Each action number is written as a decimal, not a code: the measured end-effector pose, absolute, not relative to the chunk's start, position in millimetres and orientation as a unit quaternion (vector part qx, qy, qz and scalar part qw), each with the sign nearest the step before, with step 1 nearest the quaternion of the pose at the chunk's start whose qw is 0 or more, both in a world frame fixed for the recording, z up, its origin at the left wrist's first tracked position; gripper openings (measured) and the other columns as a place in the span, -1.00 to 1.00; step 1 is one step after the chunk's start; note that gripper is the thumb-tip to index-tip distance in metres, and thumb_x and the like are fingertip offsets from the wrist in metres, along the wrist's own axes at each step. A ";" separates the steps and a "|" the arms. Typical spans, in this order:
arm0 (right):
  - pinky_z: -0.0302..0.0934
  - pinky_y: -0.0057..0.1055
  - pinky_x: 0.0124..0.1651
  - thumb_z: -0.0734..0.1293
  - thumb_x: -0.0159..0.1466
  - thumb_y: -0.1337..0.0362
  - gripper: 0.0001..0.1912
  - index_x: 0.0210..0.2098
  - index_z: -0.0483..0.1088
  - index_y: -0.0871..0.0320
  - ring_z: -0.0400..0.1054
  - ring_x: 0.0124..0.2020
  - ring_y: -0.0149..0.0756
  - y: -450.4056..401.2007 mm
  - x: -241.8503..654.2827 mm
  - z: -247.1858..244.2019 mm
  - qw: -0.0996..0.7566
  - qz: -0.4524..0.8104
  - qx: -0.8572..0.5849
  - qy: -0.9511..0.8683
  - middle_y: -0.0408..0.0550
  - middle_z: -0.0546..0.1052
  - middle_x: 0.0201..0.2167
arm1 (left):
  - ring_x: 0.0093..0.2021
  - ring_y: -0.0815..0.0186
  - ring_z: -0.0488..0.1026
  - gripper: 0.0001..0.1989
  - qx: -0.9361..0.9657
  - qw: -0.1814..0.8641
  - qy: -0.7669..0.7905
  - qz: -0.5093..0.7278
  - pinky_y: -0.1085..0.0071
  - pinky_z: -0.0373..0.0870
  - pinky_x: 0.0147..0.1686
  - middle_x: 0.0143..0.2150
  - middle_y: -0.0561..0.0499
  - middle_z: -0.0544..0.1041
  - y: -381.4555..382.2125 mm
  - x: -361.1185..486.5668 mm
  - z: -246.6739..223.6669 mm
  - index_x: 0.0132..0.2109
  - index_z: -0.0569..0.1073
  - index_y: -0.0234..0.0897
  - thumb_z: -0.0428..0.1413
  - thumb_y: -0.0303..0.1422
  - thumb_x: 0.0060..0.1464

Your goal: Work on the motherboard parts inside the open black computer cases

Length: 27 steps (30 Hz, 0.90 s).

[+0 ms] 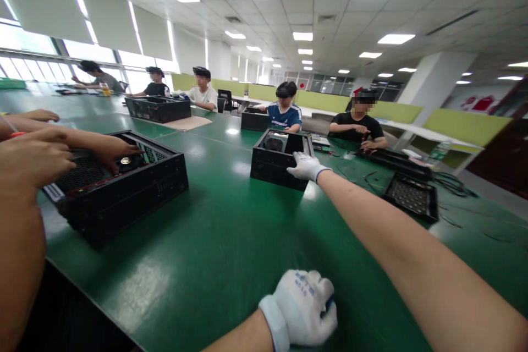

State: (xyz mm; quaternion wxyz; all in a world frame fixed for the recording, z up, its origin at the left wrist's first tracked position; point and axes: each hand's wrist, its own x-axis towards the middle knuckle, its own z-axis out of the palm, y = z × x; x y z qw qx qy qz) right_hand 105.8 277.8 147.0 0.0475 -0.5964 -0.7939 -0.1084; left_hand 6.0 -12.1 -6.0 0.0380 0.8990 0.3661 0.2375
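Observation:
My right hand (306, 167), in a white glove, grips the near right edge of an open black computer case (272, 171), its fingers at the rim and outer wall. A silvery boxy part (276, 142) shows inside that case. Nearer to me, my left hand (304, 308), also gloved in white, is curled above the green table (198, 253). A bit of blue shows between its fingers; whether this is an object or part of the glove, I cannot tell.
At the left, another person's bare hands work around a larger open black case (136, 192). A black tray-like panel (412, 196) and cables (454, 183) lie at the right. Several people sit across the table, near more cases (159, 110).

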 end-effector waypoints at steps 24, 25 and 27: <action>0.01 -0.26 -0.23 0.08 0.51 -0.10 -0.45 -0.27 0.49 0.14 0.48 -0.27 -0.15 31.0 148.9 154.3 0.060 -0.203 -0.505 -0.837 0.05 0.61 -0.34 | -0.35 0.23 0.46 -0.88 0.862 0.057 0.345 0.368 0.28 0.33 -0.35 -0.34 -0.01 0.48 -32.5 -21.1 38.3 -0.15 0.43 -0.24 0.03 -0.33 0.24; -0.02 -0.26 -0.24 0.08 0.51 -0.08 -0.45 -0.30 0.48 0.14 0.46 -0.31 -0.17 15.4 153.9 153.7 0.068 -0.205 -0.491 -0.844 0.03 0.59 -0.38 | -0.36 0.23 0.44 -0.89 0.856 0.058 0.338 0.388 0.28 0.32 -0.35 -0.34 -0.01 0.46 -40.2 -26.3 47.9 -0.14 0.43 -0.24 0.04 -0.35 0.24; -0.06 -0.25 -0.27 0.09 0.52 -0.05 -0.48 -0.35 0.45 0.13 0.41 -0.39 -0.20 -14.4 163.3 152.5 0.089 -0.209 -0.461 -0.858 0.00 0.55 -0.45 | -0.38 0.24 0.40 -0.90 0.849 0.050 0.326 0.413 0.28 0.29 -0.36 -0.36 0.01 0.44 -56.5 -37.0 69.8 -0.13 0.43 -0.24 0.05 -0.37 0.24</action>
